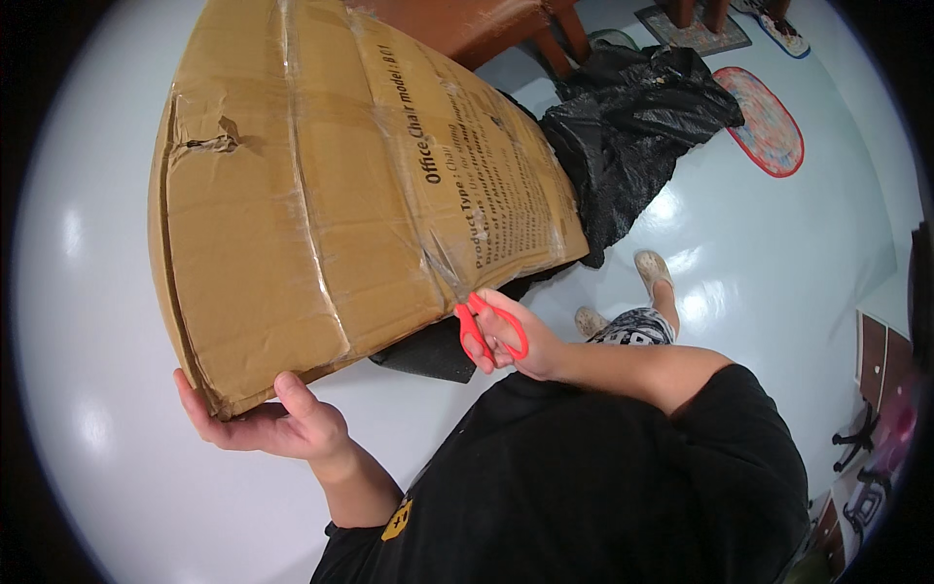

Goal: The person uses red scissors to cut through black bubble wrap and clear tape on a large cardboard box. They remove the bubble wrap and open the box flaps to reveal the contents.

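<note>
A large cardboard box [350, 182] with printed writing and strips of clear tape fills the upper left. My left hand [270, 423] holds the box's near left corner, its thumb on the edge and its fingers underneath. In my right hand [511, 336] is a pair of scissors with red handles [519, 332]. The handles are parted, and the blades lie against the box near its edge, beside a loose, wrinkled strip of clear tape. The box has a small tear near its left edge.
Crumpled black plastic sheeting [627, 131] lies beyond and under the box. Brown wooden furniture [481, 29] stands behind it. An oval mat with a red rim [762, 120] and a grey mat [693, 33] lie on the glossy floor. Cabinets [875, 350] stand at the far right.
</note>
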A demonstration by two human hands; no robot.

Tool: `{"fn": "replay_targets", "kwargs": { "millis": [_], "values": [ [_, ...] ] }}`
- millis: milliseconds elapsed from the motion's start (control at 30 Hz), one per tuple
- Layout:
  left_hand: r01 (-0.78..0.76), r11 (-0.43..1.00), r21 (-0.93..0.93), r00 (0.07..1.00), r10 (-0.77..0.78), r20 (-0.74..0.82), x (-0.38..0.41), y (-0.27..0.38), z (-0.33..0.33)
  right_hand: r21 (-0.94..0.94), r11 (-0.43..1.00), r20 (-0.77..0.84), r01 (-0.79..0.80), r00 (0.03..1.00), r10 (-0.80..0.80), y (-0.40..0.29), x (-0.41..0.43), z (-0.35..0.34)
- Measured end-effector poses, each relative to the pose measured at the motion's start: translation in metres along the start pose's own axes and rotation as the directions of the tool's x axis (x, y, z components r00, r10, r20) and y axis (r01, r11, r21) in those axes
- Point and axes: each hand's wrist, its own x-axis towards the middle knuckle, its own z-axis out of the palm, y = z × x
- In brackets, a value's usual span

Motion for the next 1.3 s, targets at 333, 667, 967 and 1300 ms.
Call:
{"fn": "replay_targets", "kwargs": {
  "millis": [333,667,967,1300],
  "values": [
    [0.025,1.0,0.007,1.0,-0.025,0.018,0.001,0.004,-0.002,-0.096,0.973,-0.102,0.208,0.971,-0.217,0.0,0.021,0.005],
    [0.034,0.999,-0.034,0.999,-0.033,0.018,-0.002,-0.002,-0.001,-0.094,0.995,-0.104,-0.036,0.994,0.026,-0.013,-0.005,0.008],
    [0.022,1.0,-0.005,1.0,-0.022,0.003,0.0,0.0,0.0,-0.033,0.999,-0.047,-0.006,0.999,0.004,-0.012,0.014,0.005],
    [0.04,0.999,-0.009,0.999,-0.04,0.011,-0.001,0.001,0.0,0.014,1.0,-0.116,-0.023,0.993,0.024,-0.016,0.03,0.006]
  ]
}}
